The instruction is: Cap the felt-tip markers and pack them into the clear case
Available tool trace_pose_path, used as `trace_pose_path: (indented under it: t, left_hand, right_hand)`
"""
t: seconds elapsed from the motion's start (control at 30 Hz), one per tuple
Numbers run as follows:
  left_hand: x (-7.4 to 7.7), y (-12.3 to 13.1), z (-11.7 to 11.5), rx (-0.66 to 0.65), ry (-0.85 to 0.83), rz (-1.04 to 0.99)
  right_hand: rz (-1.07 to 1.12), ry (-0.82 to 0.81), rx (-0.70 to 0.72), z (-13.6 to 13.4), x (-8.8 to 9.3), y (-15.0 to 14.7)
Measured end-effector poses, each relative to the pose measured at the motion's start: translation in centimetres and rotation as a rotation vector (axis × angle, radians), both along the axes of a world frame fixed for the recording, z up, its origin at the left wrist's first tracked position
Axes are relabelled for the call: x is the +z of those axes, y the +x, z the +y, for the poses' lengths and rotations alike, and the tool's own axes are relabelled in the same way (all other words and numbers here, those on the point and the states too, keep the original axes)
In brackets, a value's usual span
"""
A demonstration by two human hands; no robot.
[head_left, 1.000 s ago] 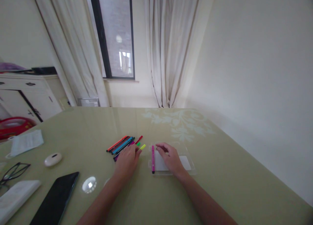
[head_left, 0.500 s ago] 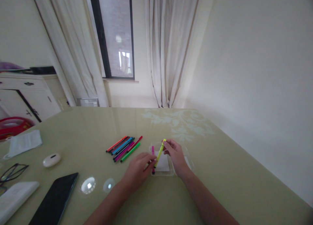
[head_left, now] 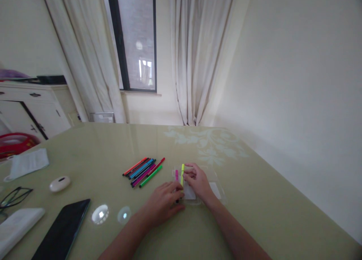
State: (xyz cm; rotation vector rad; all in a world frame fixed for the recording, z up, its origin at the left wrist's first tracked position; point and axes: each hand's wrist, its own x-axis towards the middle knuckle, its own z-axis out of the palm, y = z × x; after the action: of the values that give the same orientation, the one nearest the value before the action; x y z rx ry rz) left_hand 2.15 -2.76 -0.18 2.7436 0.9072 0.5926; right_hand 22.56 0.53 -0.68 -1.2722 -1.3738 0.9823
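A clear plastic pen case with a white insert lies on the green table. A pink marker lies at the case's left side, and a yellow marker lies right beside it. My right hand pinches the yellow marker's upper part. My left hand has its fingers curled at the near ends of both markers, which it hides. Several loose markers in orange, blue, red, purple and green lie fanned to the left of the case.
A dark tablet lies at the near left, with a white oval object, black glasses, a folded white cloth and a paper further left. A wall runs along the table's right edge.
My left hand took the yellow marker from the loose group and carried it right to the case. Both hands have now laid it down beside the pink marker.
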Motion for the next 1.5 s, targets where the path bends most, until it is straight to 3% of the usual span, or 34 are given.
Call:
trace_pose_path:
  t: [0.17, 0.33, 0.47, 0.7, 1.07, 1.3, 1.4, 1.5]
  left_hand:
    - [-0.5, 0.1, 0.1, -0.043, 0.034, -0.019]
    - [0.0, 0.0, 0.0, -0.051, 0.101, -0.032]
    - [0.2, -0.1, 0.0, -0.048, 0.108, -0.042]
    - [0.1, -0.2, 0.2, -0.046, 0.024, -0.013]
    - [0.0, 0.1, 0.4, -0.038, 0.05, 0.022]
    - [0.2, 0.2, 0.4, -0.062, 0.053, -0.043]
    - [0.8, -0.8, 0.9, 0.062, 0.085, -0.137]
    - [1.5, -2.9, 2.0, 0.446, 0.158, -0.147]
  right_hand:
    - [-0.039, 0.02, -0.012, 0.1, 0.0, -0.1]
    - [0.111, -0.113, 0.044, 0.2, 0.3, 0.2]
    - [0.099, -0.163, 0.098, -0.1, 0.4, 0.2]
    - [-0.236, 0.044, 0.098, -0.9, 0.2, -0.5]
    - [-0.439, 0.195, 0.148, -1.2, 0.8, -0.6]
    - [-0.494, 0.207, 0.139, -1.4, 0.8, -0.7]
    - [-0.454, 0.19, 0.148, -1.2, 1.0, -0.5]
    - [-0.373, 0.168, 0.111, -1.0, 1.1, -0.3]
